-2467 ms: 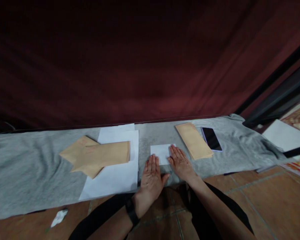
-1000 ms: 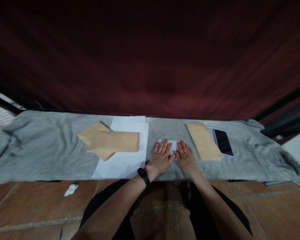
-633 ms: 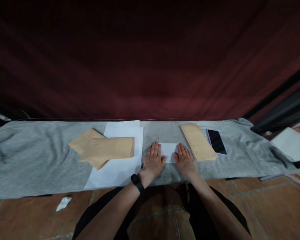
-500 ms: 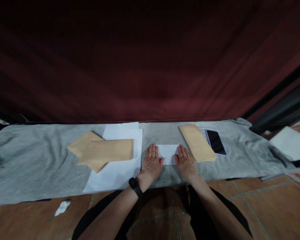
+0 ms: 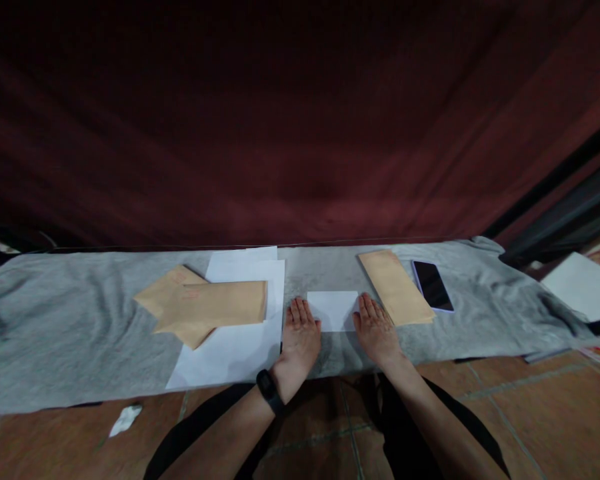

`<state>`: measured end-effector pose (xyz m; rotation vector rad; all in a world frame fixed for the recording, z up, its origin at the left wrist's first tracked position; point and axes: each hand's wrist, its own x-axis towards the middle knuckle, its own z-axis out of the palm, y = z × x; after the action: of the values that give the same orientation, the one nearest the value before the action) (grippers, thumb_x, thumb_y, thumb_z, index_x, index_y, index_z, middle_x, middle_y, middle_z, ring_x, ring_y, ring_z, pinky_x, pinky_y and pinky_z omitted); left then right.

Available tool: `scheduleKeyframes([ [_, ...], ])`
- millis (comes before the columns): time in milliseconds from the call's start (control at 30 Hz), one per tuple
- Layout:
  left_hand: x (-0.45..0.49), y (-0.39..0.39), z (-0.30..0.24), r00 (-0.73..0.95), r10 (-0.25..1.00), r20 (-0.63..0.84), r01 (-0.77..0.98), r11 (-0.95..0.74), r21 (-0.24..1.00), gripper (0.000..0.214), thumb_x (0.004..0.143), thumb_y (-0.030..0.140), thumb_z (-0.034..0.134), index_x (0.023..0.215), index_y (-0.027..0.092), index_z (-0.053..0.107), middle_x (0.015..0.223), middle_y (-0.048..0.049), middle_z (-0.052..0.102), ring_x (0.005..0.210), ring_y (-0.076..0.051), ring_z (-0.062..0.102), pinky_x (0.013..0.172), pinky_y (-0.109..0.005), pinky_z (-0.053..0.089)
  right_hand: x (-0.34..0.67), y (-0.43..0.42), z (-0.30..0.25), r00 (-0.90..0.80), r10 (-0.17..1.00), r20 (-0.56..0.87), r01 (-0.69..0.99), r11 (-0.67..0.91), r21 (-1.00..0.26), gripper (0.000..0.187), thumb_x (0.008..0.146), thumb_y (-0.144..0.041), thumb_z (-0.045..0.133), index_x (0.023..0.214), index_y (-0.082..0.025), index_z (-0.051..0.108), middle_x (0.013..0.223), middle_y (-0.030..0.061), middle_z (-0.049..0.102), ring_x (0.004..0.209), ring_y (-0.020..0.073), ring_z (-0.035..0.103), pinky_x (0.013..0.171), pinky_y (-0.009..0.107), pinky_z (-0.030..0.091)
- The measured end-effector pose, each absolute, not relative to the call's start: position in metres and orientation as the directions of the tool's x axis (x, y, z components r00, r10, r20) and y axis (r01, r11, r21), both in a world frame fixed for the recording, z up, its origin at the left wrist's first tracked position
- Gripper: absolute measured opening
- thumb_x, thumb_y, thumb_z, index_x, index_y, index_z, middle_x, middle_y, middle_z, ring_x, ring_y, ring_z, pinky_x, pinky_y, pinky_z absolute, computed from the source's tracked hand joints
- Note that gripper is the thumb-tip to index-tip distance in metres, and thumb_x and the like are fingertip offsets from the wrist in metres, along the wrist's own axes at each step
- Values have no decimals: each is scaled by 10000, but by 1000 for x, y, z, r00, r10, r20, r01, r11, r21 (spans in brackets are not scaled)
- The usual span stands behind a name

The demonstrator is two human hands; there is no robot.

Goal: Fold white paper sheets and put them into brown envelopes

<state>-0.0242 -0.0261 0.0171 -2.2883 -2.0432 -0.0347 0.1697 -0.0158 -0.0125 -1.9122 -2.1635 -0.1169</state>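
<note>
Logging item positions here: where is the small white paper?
In the head view, the small white paper lies just right of centre on the grey cloth, between the left hand and right hand.

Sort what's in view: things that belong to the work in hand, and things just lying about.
Work, judging by placement:
small white paper, between left hand and right hand
large white sheets, probably
brown envelopes, probably

Lying about, apparently:
phone
white scrap on the floor

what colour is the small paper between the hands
The small paper is white, in the head view.
</note>
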Motion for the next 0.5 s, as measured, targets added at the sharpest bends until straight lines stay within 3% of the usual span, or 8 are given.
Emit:
scheduleKeyframes([
  [100,-26,-28,19,162,981,103,986,-157,-52,549,963,168,335,1462,-41,429,1545,-261,400,1457,-326,379,1191,-470,325,170,-14,-6,-106,965,239,982,140,-128,538,1000,-229,311,1474,-20,456,1523,210,454,1367,328,499,1152,499,357],
  [200,-27,-32,18,285,950,124,958,-283,-35,578,928,120,347,1498,52,418,1590,-175,372,1490,-281,325,1227,-463,273,167,-11,-2,-177,951,255,961,223,-164,538,1004,-236,322,1507,-73,423,1562,166,416,1422,281,438,1173,479,342],
  [367,-31,-31,28,379,916,129,923,-385,21,514,975,259,372,1460,138,492,1529,-126,488,1479,-265,349,1251,-498,187,161,-12,-4,-286,938,198,927,323,-193,503,1016,-292,362,1481,-134,475,1560,128,436,1443,259,409,1182,466,336],
  [433,-39,-24,41,356,917,181,929,-368,36,510,1000,350,361,1452,160,504,1516,-114,508,1480,-270,342,1250,-513,168,161,-12,-5,-287,941,177,924,321,-207,497,1013,-296,373,1464,-126,496,1538,139,466,1433,267,423,1178,478,342],
  [500,-52,-16,58,194,947,255,979,-205,17,546,1005,409,352,1468,146,475,1491,-150,526,1454,-314,370,1214,-563,220,162,-10,-4,-272,947,169,924,306,-231,482,1012,-293,374,1435,-123,529,1513,144,498,1421,264,440,1173,477,352],
])
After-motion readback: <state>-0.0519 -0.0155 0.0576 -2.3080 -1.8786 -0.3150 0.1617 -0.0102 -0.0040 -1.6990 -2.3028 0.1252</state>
